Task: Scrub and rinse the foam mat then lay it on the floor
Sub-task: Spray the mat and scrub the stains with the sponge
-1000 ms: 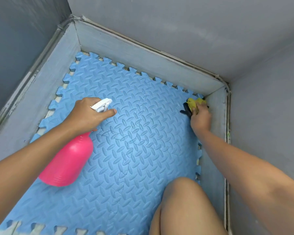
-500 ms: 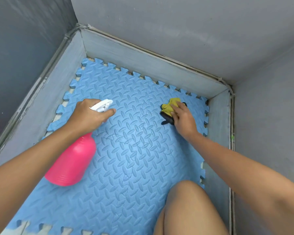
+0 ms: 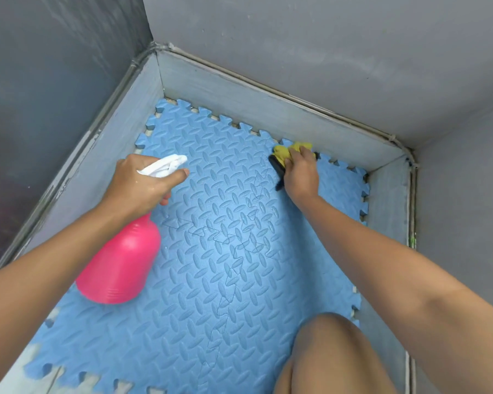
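A blue foam mat with a ribbed pattern and jigsaw edges lies flat on the floor of a narrow grey corner. Thin pen-like lines cross its middle. My left hand grips the white trigger head of a pink spray bottle, held above the mat's left side with the nozzle toward the middle. My right hand presses a yellow-and-black scrubbing sponge onto the mat close to its far edge.
Grey walls with a low grey skirting close the mat in at the back, left and right. My bare knee is bent over the mat's near right part. Pale floor shows at the near left.
My right hand with the sponge slid left from the mat's far right corner, then along the far edge. The left hand with the bottle stayed roughly in place.
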